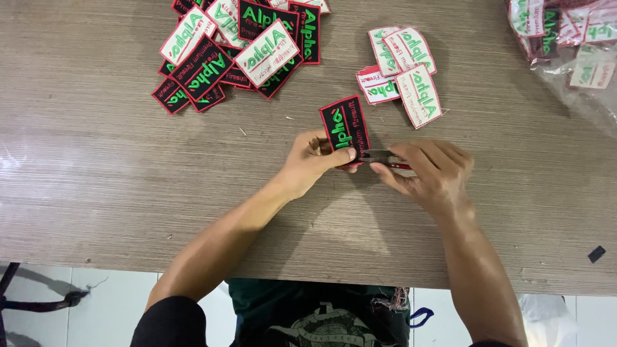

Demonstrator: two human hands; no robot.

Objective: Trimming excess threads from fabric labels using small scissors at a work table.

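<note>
Black embroidered patch (344,125), rectangular, red stitched border, green lettering, standing up off the table (96,180) near its middle, lower edge pinched in my left hand (313,160), thumb on the front face and fingers curled behind. It looks light and flat, stiff enough to hold its shape upright from one edge yet likely to flex if pressed; the stitched face is ribbed and should not slip, so the bordered edge is the sound place to hold, leaving the lettering clear. My right hand (427,170) is closed around a small thread snipper (385,157), dark metal blades with a red part at the handle, tips pointing at the patch's bottom edge, touching or just beside it; I cannot tell which. Blades thin and pointed, so a close cut near the border could nick the stitching, I judge. Farther up on the left, a loose heap of patches (238,51), black and white ones mixed, overlapping at all angles. To the right of that, a smaller cluster of white patches (402,74), red-bordered, green script. Top right corner, a clear plastic bag (572,45), crinkled and glossy, with more patches inside. Table surface is grey-brown wood-grain laminate, matte, with a small dark scrap (596,254) near its right front edge.
</note>
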